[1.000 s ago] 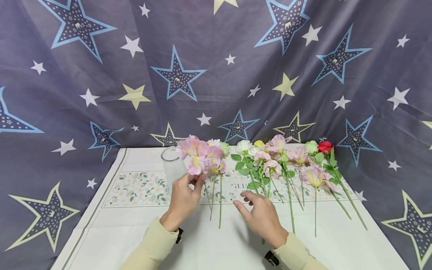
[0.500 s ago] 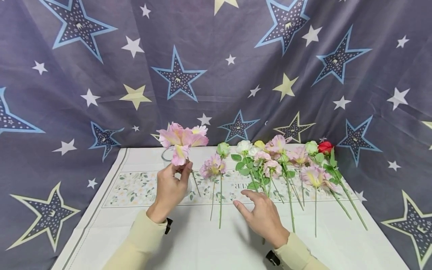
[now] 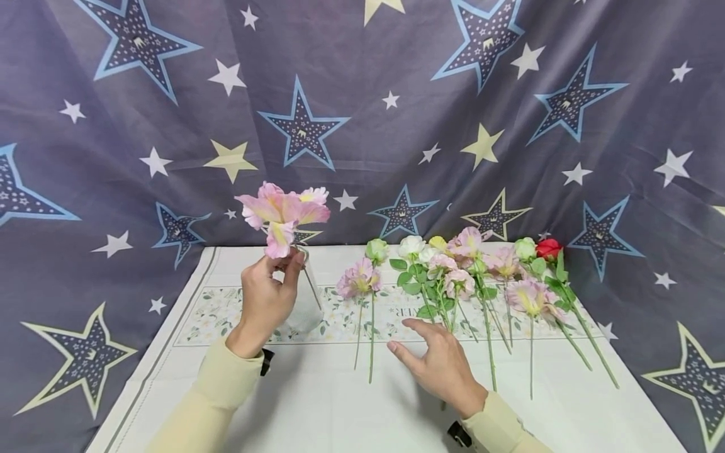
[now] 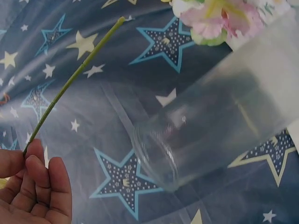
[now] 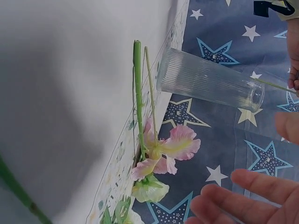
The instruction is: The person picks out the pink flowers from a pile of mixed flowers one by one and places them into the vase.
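My left hand (image 3: 266, 302) pinches the thin green stem (image 4: 70, 84) of a pink iris-like flower (image 3: 277, 211), its bloom above the fingers. In the left wrist view the stem's free tip is outside the glass vase (image 4: 210, 112), apart from its mouth. The clear ribbed vase (image 5: 210, 79) stands upright on the table, partly hidden behind the left hand in the head view. My right hand (image 3: 438, 365) is held over the table with relaxed fingers and nothing in it. Nearest to it in the head view lie a pink flower (image 3: 359, 279) and a pale green rose (image 3: 376, 250).
Several flowers with leaves lie to the right, among them a white rose (image 3: 411, 246), another pink flower (image 3: 532, 297) and a red rose (image 3: 548, 248). A floral printed band (image 3: 215, 321) crosses the white tablecloth (image 3: 340, 409). A star-patterned curtain (image 3: 351, 82) hangs behind.
My left hand has lifted the pink flower from beside the pale green rose and carried it left and up, over to the vase. The right hand has stayed nearly still.
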`<move>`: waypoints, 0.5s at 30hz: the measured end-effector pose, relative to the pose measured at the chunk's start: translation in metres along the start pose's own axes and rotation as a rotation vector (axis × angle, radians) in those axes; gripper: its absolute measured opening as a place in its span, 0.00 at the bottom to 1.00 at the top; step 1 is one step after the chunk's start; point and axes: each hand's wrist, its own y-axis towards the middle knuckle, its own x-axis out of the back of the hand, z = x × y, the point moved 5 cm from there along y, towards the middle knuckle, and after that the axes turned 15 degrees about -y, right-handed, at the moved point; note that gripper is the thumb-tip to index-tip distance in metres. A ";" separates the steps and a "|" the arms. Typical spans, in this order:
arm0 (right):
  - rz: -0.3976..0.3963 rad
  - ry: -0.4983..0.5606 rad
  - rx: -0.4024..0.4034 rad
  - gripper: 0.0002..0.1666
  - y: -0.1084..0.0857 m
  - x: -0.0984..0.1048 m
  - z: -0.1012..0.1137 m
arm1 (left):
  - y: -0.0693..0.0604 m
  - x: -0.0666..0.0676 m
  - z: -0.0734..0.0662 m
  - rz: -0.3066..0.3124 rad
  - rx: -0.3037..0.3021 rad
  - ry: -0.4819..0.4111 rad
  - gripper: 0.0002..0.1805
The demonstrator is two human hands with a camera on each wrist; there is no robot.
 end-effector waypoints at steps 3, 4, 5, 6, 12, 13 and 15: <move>0.001 0.008 0.004 0.31 0.000 0.001 0.001 | 0.006 0.005 0.000 -0.017 -0.001 0.016 0.04; 0.001 0.012 0.007 0.31 0.000 0.001 0.002 | 0.008 0.007 0.001 -0.023 -0.001 0.019 0.03; -0.002 0.011 0.012 0.32 0.000 0.001 0.003 | 0.009 0.009 0.001 -0.028 -0.002 0.022 0.03; -0.006 0.011 0.017 0.32 0.000 0.002 0.003 | 0.011 0.011 0.001 -0.031 0.000 0.027 0.03; -0.043 0.004 0.058 0.33 0.001 0.003 0.007 | 0.019 0.021 0.004 -0.057 0.011 0.054 0.02; -0.045 0.003 0.062 0.33 0.001 0.003 0.008 | 0.021 0.023 0.004 -0.063 0.009 0.052 0.02; -0.045 0.002 0.065 0.33 0.002 0.003 0.008 | 0.026 0.025 0.003 -0.076 -0.003 0.042 0.02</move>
